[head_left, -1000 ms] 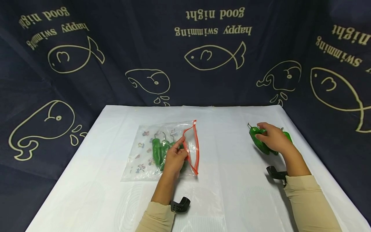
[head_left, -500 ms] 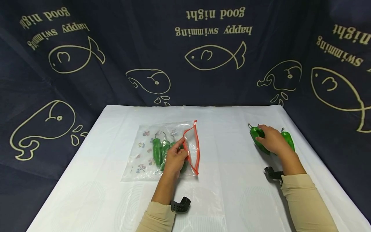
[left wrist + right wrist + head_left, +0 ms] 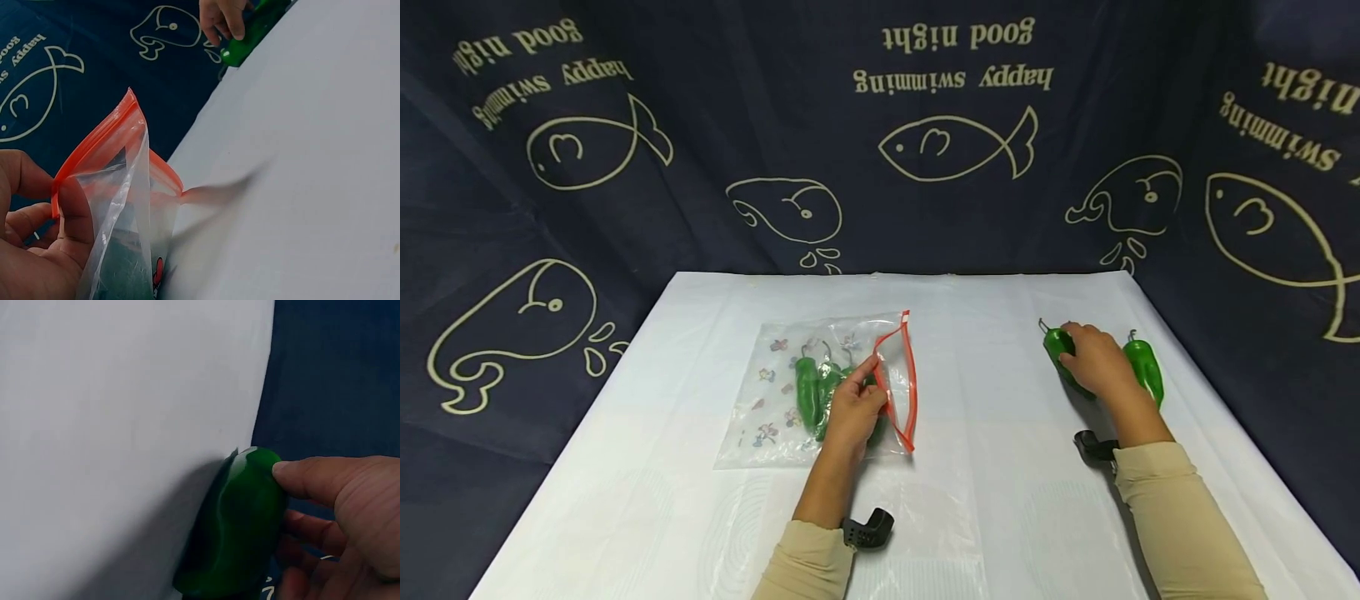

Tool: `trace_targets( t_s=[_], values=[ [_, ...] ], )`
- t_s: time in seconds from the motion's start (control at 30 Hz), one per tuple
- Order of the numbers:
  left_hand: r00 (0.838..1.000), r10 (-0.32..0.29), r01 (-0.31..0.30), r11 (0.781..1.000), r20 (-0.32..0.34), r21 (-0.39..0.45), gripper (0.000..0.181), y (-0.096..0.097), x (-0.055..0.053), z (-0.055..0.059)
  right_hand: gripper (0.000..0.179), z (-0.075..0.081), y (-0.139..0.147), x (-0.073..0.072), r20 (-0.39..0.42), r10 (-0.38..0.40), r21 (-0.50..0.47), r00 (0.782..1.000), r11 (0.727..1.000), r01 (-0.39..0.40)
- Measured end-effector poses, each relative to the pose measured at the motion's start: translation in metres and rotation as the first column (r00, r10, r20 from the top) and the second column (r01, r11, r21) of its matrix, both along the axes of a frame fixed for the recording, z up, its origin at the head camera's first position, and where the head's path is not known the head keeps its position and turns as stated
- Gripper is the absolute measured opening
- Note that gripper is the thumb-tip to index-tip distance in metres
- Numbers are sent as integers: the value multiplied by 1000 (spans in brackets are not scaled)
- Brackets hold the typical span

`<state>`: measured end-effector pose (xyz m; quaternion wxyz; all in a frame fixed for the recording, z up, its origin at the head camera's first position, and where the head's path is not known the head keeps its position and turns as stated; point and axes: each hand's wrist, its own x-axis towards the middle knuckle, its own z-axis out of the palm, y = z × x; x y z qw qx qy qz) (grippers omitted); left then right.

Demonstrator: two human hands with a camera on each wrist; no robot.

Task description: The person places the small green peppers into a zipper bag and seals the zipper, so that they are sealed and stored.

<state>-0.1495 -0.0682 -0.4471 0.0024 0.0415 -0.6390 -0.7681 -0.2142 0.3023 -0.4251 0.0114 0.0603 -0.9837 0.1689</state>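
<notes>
A clear zip bag (image 3: 745, 425) with a red zip edge lies flat on the table, several green peppers (image 3: 807, 392) inside it. My left hand (image 3: 853, 408) pinches the near lip of its mouth between thumb and finger, holding it apart from the other lip. In the left wrist view, the red zip (image 3: 103, 140) stands up beside the left hand (image 3: 47, 231). At the right, my right hand (image 3: 1097, 358) grips a green pepper (image 3: 240, 525) from above, thumb on its side. Whether a second pepper lies under that hand is hidden. Another green pepper (image 3: 1144, 371) lies just right of it.
The white-covered table (image 3: 985, 500) reaches toward a dark blue curtain (image 3: 955, 217) printed with fish and whales. Curtain also hangs along both sides. Between bag and right hand there is a wide stretch of table.
The right hand has closed round the pepper and shifted slightly left with it, uncovering more of the pepper on the right. The left hand and bag have stayed put.
</notes>
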Motion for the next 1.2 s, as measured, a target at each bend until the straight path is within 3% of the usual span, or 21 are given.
trace_targets(
  t_s=[0.3, 0.4, 1.2],
  values=[
    [1000, 16, -16, 1000, 0, -16, 67, 1, 3, 6, 54, -3, -3, -1, -23, -21, 17, 1000, 1000, 22],
    [1000, 20, -20, 1000, -5, -12, 67, 1, 0, 1, 53, -3, -6, -2, -37, -33, 25, 999, 999, 34],
    [1000, -4, 4, 1000, -2, -23, 68, 2, 1, -1, 64, -3, -7, 1, -4, -78, 24, 997, 997, 78]
  ],
)
